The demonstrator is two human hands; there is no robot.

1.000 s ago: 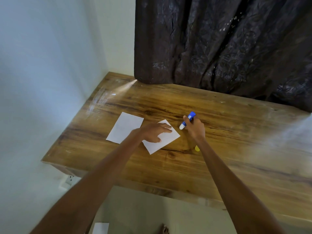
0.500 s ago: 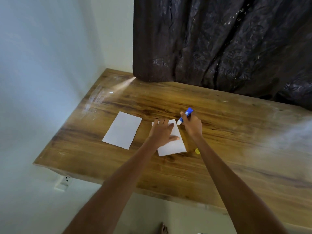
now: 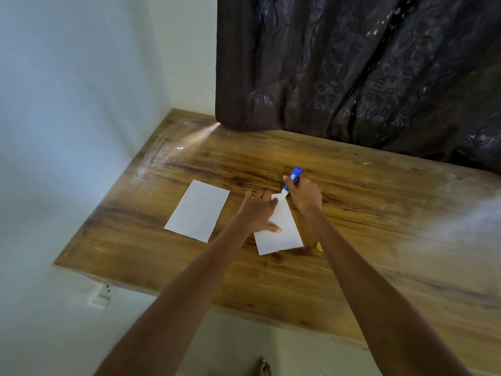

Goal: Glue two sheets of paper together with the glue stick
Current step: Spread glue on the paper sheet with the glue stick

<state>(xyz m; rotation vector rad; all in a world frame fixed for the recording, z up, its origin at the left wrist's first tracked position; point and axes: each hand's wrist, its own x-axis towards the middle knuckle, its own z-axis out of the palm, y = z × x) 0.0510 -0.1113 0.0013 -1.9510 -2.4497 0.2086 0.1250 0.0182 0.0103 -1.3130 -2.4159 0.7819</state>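
My left hand (image 3: pixel 257 211) presses flat, fingers straight, on the paper sheet (image 3: pixel 282 229); my right hand (image 3: pixel 305 195) grips the blue glue stick (image 3: pixel 291 180), tip at its far corner.

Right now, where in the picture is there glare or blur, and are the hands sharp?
Head view: glare streaks the table at its far left corner; the right edge is hazy; left hand, right hand and glue stick are fairly sharp.
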